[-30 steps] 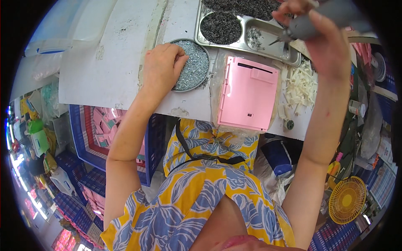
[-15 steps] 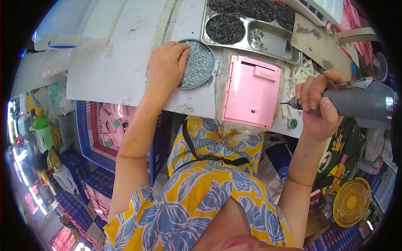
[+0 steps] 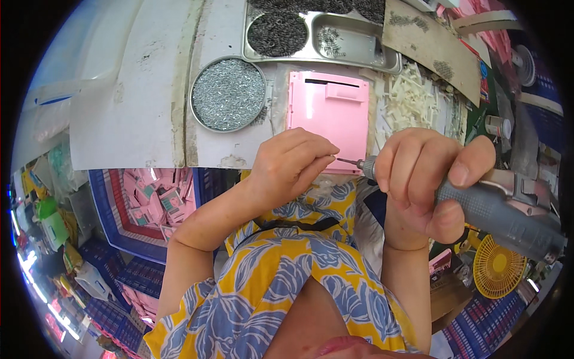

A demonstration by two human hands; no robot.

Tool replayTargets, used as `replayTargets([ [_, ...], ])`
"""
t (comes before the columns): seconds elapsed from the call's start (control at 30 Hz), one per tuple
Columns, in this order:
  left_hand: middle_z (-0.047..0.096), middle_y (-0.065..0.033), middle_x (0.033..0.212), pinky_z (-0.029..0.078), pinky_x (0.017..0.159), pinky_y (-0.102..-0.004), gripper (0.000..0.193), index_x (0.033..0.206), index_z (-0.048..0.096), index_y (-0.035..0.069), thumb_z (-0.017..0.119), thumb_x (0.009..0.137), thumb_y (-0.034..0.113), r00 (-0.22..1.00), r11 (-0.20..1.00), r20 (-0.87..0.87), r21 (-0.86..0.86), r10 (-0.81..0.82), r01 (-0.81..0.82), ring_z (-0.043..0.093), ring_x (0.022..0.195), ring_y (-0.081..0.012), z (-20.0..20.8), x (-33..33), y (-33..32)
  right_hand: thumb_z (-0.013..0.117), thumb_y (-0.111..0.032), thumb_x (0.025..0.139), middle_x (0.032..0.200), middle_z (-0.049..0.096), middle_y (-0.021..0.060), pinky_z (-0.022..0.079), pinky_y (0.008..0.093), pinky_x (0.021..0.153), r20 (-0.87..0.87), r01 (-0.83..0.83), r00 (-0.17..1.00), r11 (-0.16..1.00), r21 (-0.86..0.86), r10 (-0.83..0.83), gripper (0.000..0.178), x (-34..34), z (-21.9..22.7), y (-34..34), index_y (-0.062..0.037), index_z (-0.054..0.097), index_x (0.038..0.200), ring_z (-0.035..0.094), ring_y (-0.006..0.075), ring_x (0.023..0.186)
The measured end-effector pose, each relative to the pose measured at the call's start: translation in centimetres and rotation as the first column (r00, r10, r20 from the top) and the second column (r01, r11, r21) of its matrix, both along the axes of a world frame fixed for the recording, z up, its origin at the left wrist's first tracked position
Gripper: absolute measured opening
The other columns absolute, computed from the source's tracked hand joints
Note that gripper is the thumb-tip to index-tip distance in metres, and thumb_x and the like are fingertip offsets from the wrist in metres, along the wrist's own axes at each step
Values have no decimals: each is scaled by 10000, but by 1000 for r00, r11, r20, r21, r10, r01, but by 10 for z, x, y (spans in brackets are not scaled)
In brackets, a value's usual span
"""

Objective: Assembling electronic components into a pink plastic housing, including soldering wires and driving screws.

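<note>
My left hand (image 3: pixel 293 160) is closed in a pinch, thumb and fingertips together around a small screw that they almost wholly hide. Those fingertips meet the tip of the thin bit of a grey electric screwdriver (image 3: pixel 496 209). My right hand (image 3: pixel 427 179) wraps around the screwdriver's body, which lies sideways with the bit toward the left. Below the two hands lies a pink plastic housing (image 3: pixel 329 113) with a dark slot near its far edge; its near edge is partly covered. A round dish (image 3: pixel 263 99) full of small silvery screws stands left of the housing.
At the back, a metal tray (image 3: pixel 388 63) holds dark springs. White plastic pieces (image 3: pixel 409 99) are heaped right of the housing. A blue crate (image 3: pixel 113 218) with pink parts stands below the table edge at left. A yellow fan (image 3: pixel 501 266) is at lower right.
My left hand has left the screw dish and come right, to the bit's tip. My right hand has brought the screwdriver left and nearer to me. The whole view has shifted.
</note>
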State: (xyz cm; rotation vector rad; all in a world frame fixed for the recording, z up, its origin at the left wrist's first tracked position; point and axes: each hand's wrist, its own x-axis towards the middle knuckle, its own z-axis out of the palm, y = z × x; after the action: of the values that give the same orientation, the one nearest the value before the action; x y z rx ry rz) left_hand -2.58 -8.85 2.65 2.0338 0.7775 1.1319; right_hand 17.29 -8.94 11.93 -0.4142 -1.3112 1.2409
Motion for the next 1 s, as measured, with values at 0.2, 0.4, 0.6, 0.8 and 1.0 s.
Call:
replayTargets([
  [0.2,712,-83,884,553,659,-355,175,953,696,31,768,796,2,999,999,-12,-21,-33,33,683,759,-259,5,7,-5,704,-231,935,641,530,-23,489,309,579,-36,-5,999,1000,-10,4,312,8,-4,-8,-151,481,1137,516,121,544],
  [0.4,712,-95,860,528,609,-337,218,947,704,26,791,752,-20,999,998,-15,46,-41,41,667,711,-255,-2,9,-3,752,-160,887,667,552,44,502,358,653,-124,-26,992,996,-87,16,342,6,-6,-13,-94,505,1112,523,167,610],
  [0.6,680,-83,831,531,610,-361,220,896,664,40,803,728,11,996,995,-71,85,-45,51,655,709,-266,2,12,1,735,-191,907,643,535,13,486,331,602,-56,9,998,995,-102,-15,324,2,-7,-11,-115,493,1108,506,144,561],
  [0.8,635,-63,785,520,609,-377,210,862,644,73,812,737,86,971,994,-219,37,-92,102,635,708,-269,10,15,9,707,-236,936,617,513,-24,480,309,556,2,35,999,997,-70,-35,306,4,-6,-9,-147,478,1117,496,122,511],
  [1.0,664,-67,833,531,629,-376,196,853,646,73,819,772,114,960,992,-260,34,-108,121,652,739,-269,4,17,5,748,-223,920,637,536,16,498,343,613,-32,26,999,997,-68,-28,347,18,-6,-15,-120,467,1095,512,152,563],
])
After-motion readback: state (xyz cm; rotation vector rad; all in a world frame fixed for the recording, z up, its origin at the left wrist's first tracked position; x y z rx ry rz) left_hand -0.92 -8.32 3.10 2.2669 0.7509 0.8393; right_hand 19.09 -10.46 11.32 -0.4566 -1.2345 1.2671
